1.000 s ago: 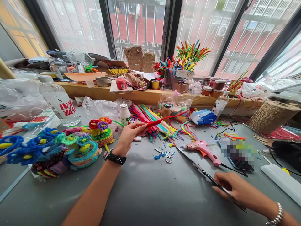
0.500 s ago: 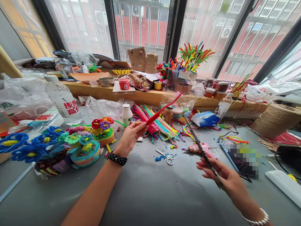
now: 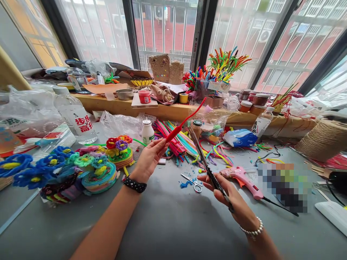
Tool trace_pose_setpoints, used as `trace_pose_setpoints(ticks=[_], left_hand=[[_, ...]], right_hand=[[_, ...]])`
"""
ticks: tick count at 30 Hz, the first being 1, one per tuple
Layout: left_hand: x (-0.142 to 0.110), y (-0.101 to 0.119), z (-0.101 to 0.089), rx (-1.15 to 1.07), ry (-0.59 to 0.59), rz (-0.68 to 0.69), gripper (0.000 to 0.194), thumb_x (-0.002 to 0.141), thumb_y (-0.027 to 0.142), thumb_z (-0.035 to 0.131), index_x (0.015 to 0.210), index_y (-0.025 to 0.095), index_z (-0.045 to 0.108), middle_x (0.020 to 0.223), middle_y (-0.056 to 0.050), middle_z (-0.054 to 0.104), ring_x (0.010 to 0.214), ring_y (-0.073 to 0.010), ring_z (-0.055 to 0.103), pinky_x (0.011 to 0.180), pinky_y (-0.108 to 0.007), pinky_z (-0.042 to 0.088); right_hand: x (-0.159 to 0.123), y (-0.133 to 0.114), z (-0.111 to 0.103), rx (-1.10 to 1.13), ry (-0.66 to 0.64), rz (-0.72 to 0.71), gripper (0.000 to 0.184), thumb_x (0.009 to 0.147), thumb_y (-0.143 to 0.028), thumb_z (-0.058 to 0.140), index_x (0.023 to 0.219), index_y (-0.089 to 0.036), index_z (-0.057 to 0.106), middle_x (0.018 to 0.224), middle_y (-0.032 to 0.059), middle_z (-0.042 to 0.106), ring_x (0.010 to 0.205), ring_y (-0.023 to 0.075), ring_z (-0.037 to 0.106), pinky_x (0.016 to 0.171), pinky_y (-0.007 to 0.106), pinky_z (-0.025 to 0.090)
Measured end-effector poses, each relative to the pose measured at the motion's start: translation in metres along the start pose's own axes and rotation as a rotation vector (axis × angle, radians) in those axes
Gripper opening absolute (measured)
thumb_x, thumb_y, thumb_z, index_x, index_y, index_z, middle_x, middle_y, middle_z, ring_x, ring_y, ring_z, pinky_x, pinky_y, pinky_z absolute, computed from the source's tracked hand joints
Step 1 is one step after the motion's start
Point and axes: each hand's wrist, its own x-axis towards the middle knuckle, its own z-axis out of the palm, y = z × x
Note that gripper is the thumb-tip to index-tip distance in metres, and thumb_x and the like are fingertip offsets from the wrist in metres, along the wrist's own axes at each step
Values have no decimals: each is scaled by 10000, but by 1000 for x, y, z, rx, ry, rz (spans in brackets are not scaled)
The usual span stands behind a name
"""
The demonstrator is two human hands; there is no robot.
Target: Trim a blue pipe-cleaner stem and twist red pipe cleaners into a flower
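Between the thumb and fingers of my left hand (image 3: 148, 157) is a red pipe cleaner (image 3: 173, 133), thick near my fingertips and thin toward its raised end. My right hand (image 3: 227, 195) is closed around a long slim tool (image 3: 210, 173) with a metallic front and a dark handle; its exact kind is unclear. The tool slants up and left, its tip just right of the pipe cleaner, apparently apart from it. Small silver scissors (image 3: 195, 185) lie on the table between my hands, beside blue fluff clippings (image 3: 186, 184).
A pink glue gun (image 3: 248, 177) lies right of my right hand. Bundled pipe cleaners (image 3: 176, 144) and a small white bottle (image 3: 147, 133) stand beyond my hands. Fuzzy flowers (image 3: 51, 160) are at left, with a water bottle (image 3: 77, 117) behind. A twine spool (image 3: 316, 139) sits far right.
My right hand has moved left with the slim tool, bringing its tip close to the red pipe cleaner. The glue gun shows more fully. My left hand has barely shifted.
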Motion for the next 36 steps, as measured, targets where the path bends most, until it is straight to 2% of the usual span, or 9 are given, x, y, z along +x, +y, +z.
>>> trace_pose_setpoints(ticks=[6, 13, 19, 25, 36], left_hand=[[-1, -2, 2, 69, 2, 13, 106, 602, 116, 644, 703, 129, 612, 712, -4, 641, 626, -68, 597, 591, -132, 490], [-6, -3, 7, 150, -61, -24, 109, 582, 129, 658, 682, 133, 616, 653, 5, 640, 580, -64, 591, 563, -131, 470], [-10, -4, 11, 259, -139, -67, 123, 561, 169, 679, 654, 130, 608, 622, 12, 626, 579, -65, 581, 598, -152, 460], [-13, -6, 13, 366, -193, -101, 157, 562, 212, 680, 656, 129, 586, 611, 12, 618, 579, -72, 580, 590, -169, 449], [-12, -6, 12, 465, -198, -85, 174, 568, 236, 675, 652, 130, 564, 608, 11, 618, 567, -71, 574, 592, -181, 449]], right_hand=[[-5, 1, 4, 25, -84, 56, 477, 654, -485, 555, 1033, -201, 496, 1122, 88, 513, 1044, 241, 466, 913, 391, 336], [-4, 4, 15, 78, -184, 71, 492, 621, -495, 583, 993, -186, 497, 1092, 97, 520, 1028, 237, 468, 881, 389, 372], [-5, 10, 15, 78, -189, 92, 428, 658, -434, 583, 992, -186, 480, 1086, 92, 509, 1052, 243, 436, 855, 379, 385], [-5, 18, 15, 45, -191, 64, 427, 670, -455, 563, 970, -168, 462, 1022, 98, 514, 1004, 252, 449, 794, 383, 407], [-6, 20, 20, 72, -203, 79, 441, 660, -482, 559, 946, -163, 456, 975, 100, 515, 971, 236, 458, 801, 384, 402]])
